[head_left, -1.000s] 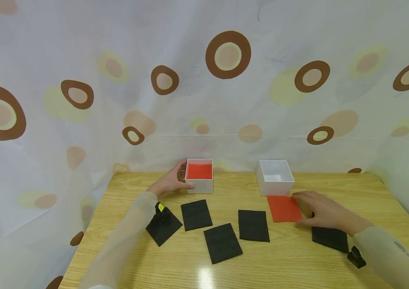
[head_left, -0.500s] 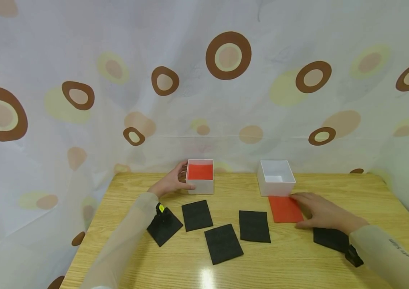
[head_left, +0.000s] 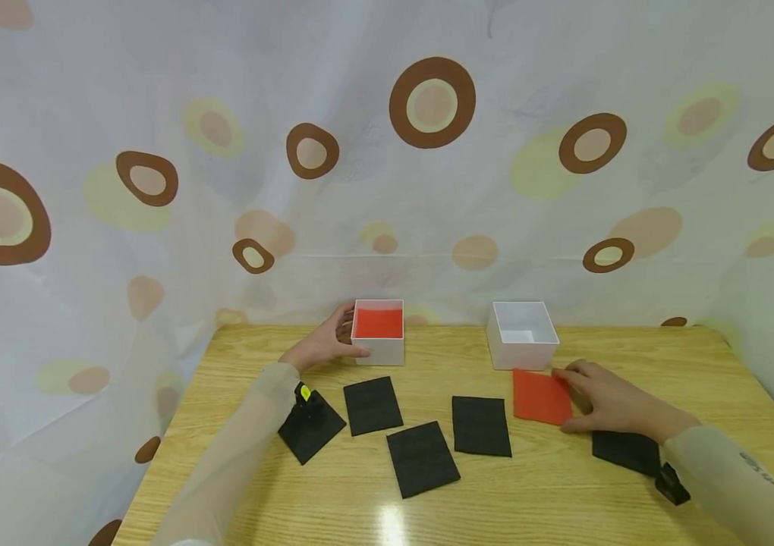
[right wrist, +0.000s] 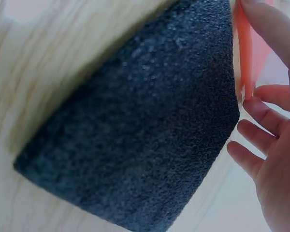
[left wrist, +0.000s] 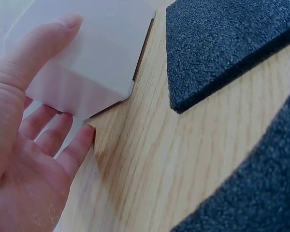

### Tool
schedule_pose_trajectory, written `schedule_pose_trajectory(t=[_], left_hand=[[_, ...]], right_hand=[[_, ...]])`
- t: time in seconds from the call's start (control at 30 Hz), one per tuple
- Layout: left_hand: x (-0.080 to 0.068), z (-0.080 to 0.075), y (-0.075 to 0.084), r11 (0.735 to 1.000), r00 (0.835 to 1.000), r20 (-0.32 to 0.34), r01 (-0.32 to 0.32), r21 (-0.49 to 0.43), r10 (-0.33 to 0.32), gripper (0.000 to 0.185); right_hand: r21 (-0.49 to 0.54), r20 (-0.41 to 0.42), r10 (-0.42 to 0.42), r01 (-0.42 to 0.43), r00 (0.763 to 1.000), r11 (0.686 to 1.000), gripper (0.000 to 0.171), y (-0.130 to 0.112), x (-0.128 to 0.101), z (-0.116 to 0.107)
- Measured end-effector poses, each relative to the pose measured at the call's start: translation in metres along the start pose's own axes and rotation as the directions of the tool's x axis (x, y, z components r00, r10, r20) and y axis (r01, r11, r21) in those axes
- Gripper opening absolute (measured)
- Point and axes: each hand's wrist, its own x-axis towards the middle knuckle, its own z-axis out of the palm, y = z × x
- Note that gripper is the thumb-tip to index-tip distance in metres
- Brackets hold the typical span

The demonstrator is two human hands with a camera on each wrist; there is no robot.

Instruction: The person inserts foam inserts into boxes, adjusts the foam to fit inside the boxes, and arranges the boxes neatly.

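Nearest, black foam sheets (head_left: 423, 458): five spread flat across the wooden table (head_left: 537, 500), one partly under the right forearm.
Right hand (head_left: 604, 402): fingers nearly straight, thumb and fingertips pinching the right edge of the red sheet (head_left: 541, 396), lifting that edge slightly off the table.
Red sheet: just in front of the empty white box (head_left: 522, 335), near edge resting on the table.
Left hand (head_left: 322, 343): curled around the left side of the white box with red inside (head_left: 378, 332), thumb on its front wall.
Farthest: spotted curtain (head_left: 387, 152) behind the table.
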Motion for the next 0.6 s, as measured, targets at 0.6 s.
schedule_pose_trajectory(t=[0.6], left_hand=[[0.0003,0.0006,0.0003,1.0,1.0,-0.001,-0.003,-0.004,0.003,0.104]], right_hand=[[-0.129,-0.019,-0.082,0.078,0.996,0.989,0.074,-0.0071,-0.0003,-0.004]])
